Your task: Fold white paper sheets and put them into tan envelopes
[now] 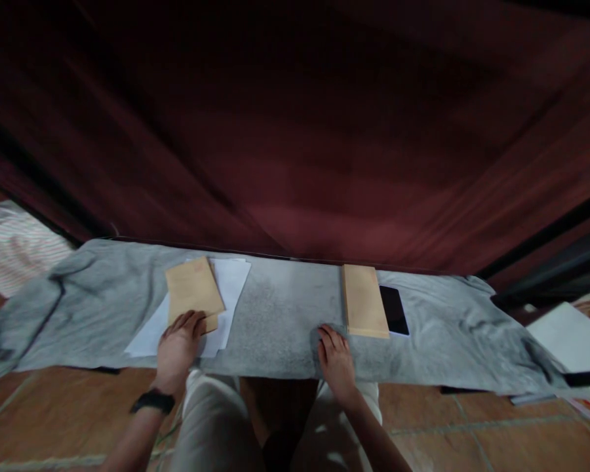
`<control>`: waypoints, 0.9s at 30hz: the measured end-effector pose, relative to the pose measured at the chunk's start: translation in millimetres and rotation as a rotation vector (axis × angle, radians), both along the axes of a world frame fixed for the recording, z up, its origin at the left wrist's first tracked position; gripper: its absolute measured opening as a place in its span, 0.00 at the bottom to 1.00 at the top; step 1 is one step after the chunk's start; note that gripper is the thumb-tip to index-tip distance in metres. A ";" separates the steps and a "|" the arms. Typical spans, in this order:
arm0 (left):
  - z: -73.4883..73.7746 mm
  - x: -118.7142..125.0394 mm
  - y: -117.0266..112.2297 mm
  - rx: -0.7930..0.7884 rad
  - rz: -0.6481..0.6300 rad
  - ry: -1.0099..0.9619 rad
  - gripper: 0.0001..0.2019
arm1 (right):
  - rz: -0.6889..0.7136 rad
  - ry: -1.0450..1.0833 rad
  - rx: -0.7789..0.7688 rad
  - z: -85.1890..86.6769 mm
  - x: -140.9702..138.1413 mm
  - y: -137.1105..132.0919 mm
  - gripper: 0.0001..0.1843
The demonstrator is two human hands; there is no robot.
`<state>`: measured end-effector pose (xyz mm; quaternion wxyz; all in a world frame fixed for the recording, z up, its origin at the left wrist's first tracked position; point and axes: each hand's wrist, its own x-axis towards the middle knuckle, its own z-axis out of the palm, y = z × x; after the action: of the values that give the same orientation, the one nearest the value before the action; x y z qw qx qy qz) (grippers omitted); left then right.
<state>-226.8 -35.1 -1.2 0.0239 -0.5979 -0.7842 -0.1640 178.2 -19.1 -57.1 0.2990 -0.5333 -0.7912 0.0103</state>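
My left hand (176,347), with a black band on its wrist, is at the lower edge of a brown envelope (191,285). Its fingers are bent over the paper and appear to grip it, with the thumb side partly hidden. Another brown piece shows under the fingertips. Beneath lie several white paper sheets (233,282), fanned unevenly. My right hand (337,360) rests on the grey cloth with its fingers laid out and nothing in them. Just right of it, apart from the fingers, is a neat stack of brown envelopes (365,300). A dark phone (394,309) lies against the stack's right side.
The grey cloth (285,301) covers a long narrow surface in front of my knees. A dark red fabric wall (305,164) rises behind it. At the far right is a white panel (573,341); striped cloth (17,246) lies at the left. Tiled floor (423,426) shows below.
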 end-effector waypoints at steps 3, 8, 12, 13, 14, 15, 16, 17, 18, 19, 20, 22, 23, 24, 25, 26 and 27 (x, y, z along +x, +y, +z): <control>5.9 5.1 -0.8 -0.020 0.005 0.034 0.20 | 0.010 -0.019 0.007 -0.3 1.1 -0.4 0.20; 14.0 8.3 0.0 -0.080 -0.046 0.072 0.20 | 0.010 -0.024 0.017 1.6 -0.4 -0.7 0.20; 24.4 11.0 2.4 -0.015 -0.064 0.168 0.20 | 0.011 -0.016 0.027 1.6 -0.5 -0.5 0.20; 29.4 14.8 4.1 0.029 -0.061 0.204 0.19 | 0.013 -0.014 0.028 1.4 -0.5 -0.4 0.20; 35.3 20.6 6.4 0.080 -0.062 0.236 0.18 | 0.017 -0.010 0.027 1.3 -0.5 -0.3 0.21; 41.8 28.8 9.1 0.135 -0.069 0.262 0.17 | 0.019 -0.003 0.025 1.1 -0.6 -0.3 0.21; 48.4 39.5 12.0 0.184 -0.097 0.280 0.16 | 0.021 0.006 0.022 1.1 -0.7 -0.2 0.21; 54.4 52.6 14.9 0.229 -0.129 0.284 0.16 | 0.024 0.017 0.017 1.1 -0.8 -0.2 0.21; 59.2 67.7 17.4 0.276 -0.171 0.280 0.16 | 0.026 0.033 0.011 1.1 -0.8 -0.2 0.21; 62.2 84.5 19.3 0.313 -0.239 0.269 0.15 | 0.027 0.054 0.002 1.2 -0.6 -0.2 0.20; 62.8 102.2 20.6 0.322 -0.324 0.252 0.16 | 0.027 0.084 -0.010 1.3 -0.1 -0.2 0.20; 56.0 137.7 20.6 0.314 -0.448 0.236 0.17 | 0.025 0.172 -0.044 1.7 1.9 0.2 0.20; 48.9 154.0 19.4 0.309 -0.479 0.237 0.17 | 0.022 0.228 -0.065 1.9 3.3 0.6 0.20; 39.9 168.6 17.5 0.303 -0.499 0.239 0.17 | 0.018 0.288 -0.088 2.1 4.8 1.2 0.20; 29.6 181.0 15.0 0.282 -0.539 0.239 0.17 | 0.015 0.346 -0.110 2.2 6.3 2.0 0.20; 18.9 191.0 12.0 0.261 -0.574 0.235 0.17 | 0.013 0.400 -0.129 2.4 7.6 2.9 0.20; 8.3 198.5 8.7 0.242 -0.597 0.230 0.17 | 0.010 0.445 -0.144 2.5 8.6 4.0 0.20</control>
<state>-28.4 -26.3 7.1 0.1339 -0.8085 -0.5416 -0.1871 186.8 -15.1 -54.6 0.4274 -0.5340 -0.7056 0.1853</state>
